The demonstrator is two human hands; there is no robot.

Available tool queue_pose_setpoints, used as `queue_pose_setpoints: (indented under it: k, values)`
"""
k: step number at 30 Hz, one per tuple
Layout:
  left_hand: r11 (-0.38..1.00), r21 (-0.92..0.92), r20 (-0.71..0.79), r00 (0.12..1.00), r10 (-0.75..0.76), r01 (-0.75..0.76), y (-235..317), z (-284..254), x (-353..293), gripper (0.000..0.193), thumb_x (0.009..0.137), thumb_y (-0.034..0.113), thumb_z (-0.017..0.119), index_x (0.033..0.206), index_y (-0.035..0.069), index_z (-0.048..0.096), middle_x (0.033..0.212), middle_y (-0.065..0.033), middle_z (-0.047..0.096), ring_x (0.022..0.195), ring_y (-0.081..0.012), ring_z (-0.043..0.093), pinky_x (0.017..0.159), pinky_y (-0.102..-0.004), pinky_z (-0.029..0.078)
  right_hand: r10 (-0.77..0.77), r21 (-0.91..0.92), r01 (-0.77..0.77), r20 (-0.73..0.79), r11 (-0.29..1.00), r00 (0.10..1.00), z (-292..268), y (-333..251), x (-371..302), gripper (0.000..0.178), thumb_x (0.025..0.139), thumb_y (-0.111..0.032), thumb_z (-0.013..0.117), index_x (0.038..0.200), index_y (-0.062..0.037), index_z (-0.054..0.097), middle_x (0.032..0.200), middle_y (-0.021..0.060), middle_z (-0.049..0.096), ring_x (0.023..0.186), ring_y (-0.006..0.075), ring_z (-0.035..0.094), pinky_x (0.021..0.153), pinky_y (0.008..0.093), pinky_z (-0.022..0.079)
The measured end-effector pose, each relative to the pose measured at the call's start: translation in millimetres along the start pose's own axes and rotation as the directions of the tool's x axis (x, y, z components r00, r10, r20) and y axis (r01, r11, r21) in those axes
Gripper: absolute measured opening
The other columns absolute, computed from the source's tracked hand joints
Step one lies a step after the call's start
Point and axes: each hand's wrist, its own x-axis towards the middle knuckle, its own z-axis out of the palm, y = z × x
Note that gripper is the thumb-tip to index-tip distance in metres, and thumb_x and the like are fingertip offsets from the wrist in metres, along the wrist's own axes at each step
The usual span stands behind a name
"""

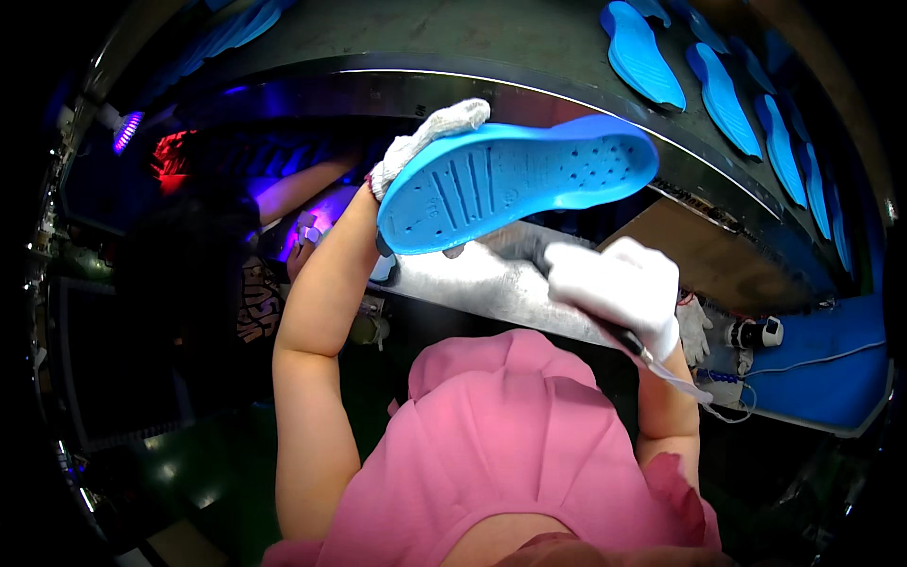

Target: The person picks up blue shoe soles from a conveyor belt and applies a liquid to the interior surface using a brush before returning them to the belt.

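Observation:
My left hand point(425, 142), in a white knit glove, grips a blue shoe sole point(529, 180) at its far left edge. The sole is raised and tilted, with its slotted, hole-dotted face toward me. Just below and to the right of it, my right hand point(619, 283), also gloved in white, is closed around a dark, slim hand tool point(628, 342). A pale cord or tube trails from the tool's rear. Its front end, under the sole, is smeared by motion, so its kind and any contact with the sole cannot be made out.
Ahead curves a dark conveyor point(453, 36) carrying several blue soles point(644, 57). A metal worktop point(472, 288) lies beneath my hands, with a brown board point(704, 250) to its right. A spare glove point(695, 331) lies at right near a blue surface point(831, 359). Another person point(203, 255) works at left.

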Motion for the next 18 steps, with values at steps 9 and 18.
queue_pose_setpoints:
  k: [9,18]
  values:
    - [0.814,-0.571,0.560,0.676,0.479,-0.103,-38.7,9.7,12.7,0.098,0.088,0.075,0.041,0.142,-0.006,0.038,0.118,-0.0321,0.058,0.092,-0.0377,0.067,0.073,-0.0474,0.059,0.133,0.582,0.008,-0.200,0.813,0.971,12.0,-2.0,22.6,0.023,0.069,0.004,0.077,0.087,-0.0072,0.070,0.076,0.0072,0.068,0.065,0.0204,0.063,0.062,0.0315,0.046]
    - [0.416,-0.908,0.290,0.781,0.553,0.042,-62.2,40.9,15.6,0.088,0.089,0.070,0.045,0.141,-0.001,0.042,0.126,-0.0269,0.057,0.109,-0.0366,0.062,0.095,-0.0483,0.051,-0.110,-0.233,0.028,-0.351,0.972,0.930,34.4,11.5,28.8,0.039,0.063,-0.006,0.077,0.101,-0.0135,0.072,0.097,0.0047,0.071,0.077,0.0211,0.063,0.073,0.0318,0.046]
